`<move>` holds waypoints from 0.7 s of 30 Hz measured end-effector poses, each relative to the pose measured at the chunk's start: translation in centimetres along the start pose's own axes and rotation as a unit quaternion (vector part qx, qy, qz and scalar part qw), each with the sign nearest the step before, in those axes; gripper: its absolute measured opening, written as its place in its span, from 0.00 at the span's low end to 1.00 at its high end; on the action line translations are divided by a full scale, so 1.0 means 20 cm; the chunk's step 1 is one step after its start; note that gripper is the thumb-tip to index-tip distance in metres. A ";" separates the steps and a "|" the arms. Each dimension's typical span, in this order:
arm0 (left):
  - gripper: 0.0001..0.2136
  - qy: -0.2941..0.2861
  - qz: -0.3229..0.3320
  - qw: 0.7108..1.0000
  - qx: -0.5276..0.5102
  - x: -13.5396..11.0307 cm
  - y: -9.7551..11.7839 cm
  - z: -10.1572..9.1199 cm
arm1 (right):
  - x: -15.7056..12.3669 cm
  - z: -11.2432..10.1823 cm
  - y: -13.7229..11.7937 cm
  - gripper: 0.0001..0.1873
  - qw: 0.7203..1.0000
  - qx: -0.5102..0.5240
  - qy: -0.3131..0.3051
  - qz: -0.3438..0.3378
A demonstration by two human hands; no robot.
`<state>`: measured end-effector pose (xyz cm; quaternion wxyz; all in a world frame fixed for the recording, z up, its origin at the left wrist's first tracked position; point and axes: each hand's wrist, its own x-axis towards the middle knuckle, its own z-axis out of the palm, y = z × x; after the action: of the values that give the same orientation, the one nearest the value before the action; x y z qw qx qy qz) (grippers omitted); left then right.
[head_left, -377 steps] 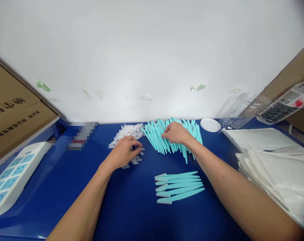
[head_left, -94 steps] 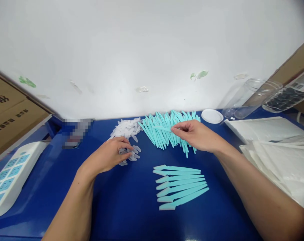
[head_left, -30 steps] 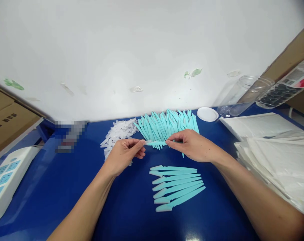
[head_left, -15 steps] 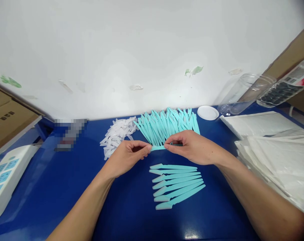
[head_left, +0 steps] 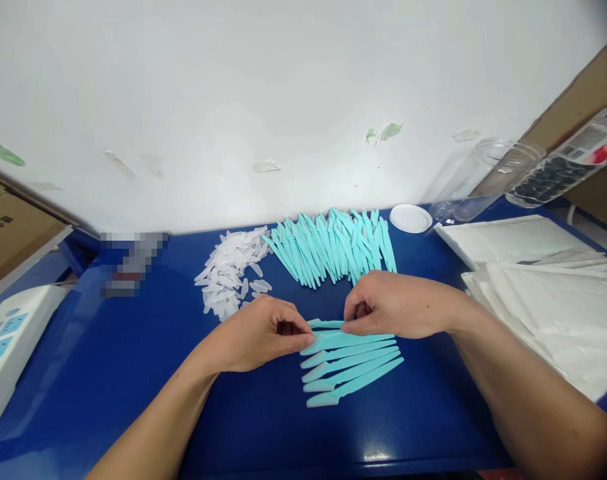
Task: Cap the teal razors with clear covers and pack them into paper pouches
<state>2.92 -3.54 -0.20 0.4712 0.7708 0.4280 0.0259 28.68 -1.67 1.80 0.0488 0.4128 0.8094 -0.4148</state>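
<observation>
Between my two hands a turquoise eyebrow razor [head_left: 327, 341] lies crosswise, just over the upper part of a row of similar razors [head_left: 351, 387]. My left hand [head_left: 263, 333] pinches its blade end between thumb and forefinger. Its handle side is in the closed fingertips of my right hand [head_left: 396, 305], which partly hide it. The razors in the row lie side by side, blade ends to the left. Behind my hands is a heap of turquoise razors [head_left: 328, 243]. Left of that heap lies a pile of small translucent white blade caps [head_left: 233, 267].
A white round lid [head_left: 411, 219] and a clear plastic jar [head_left: 476, 180] are at the back right. White packets [head_left: 548, 313] are stacked on the right of the blue table [head_left: 253, 427]. A power strip [head_left: 18, 347] lies on the left, near a cardboard box [head_left: 8, 233].
Both hands have come nearer, carrying the razor from in front of the heap to over the row. The view has shifted slightly.
</observation>
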 end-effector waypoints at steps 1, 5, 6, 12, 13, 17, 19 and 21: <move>0.12 0.000 0.001 1.000 0.003 0.00 0.00 0.00 | 0.00 0.00 0.01 0.16 1.000 -0.003 0.006 0.006; 0.13 0.012 0.015 1.000 0.024 0.00 -0.01 0.00 | -0.01 -0.02 0.02 0.19 0.999 -0.019 0.040 0.025; 0.13 0.016 0.018 0.999 0.029 0.00 0.00 0.00 | -0.01 -0.02 0.02 0.20 0.998 -0.026 0.048 0.028; 0.13 0.013 0.028 0.998 0.052 0.00 0.02 -0.01 | 0.02 -0.03 0.04 0.19 0.982 -0.043 0.170 0.075; 0.14 0.031 0.027 0.998 0.054 -0.01 0.02 -0.02 | 0.03 -0.03 0.05 0.19 0.972 -0.050 0.211 0.090; 0.19 0.155 0.011 0.987 0.042 -0.06 -0.01 -0.08 | 0.10 -0.03 0.10 0.15 0.922 -0.076 0.352 0.141; 0.18 0.200 -0.010 0.979 0.031 -0.08 -0.04 -0.13 | 0.14 -0.03 0.12 0.14 0.910 -0.079 0.377 0.154; 0.17 0.227 -0.037 0.973 0.036 -0.11 -0.08 -0.18 | 0.18 -0.03 0.14 0.14 0.907 -0.080 0.381 0.160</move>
<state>-1.08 -2.25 1.29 0.3344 0.7449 0.5525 0.1675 28.44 1.77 -1.06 -0.1653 0.6580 0.7199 -0.1465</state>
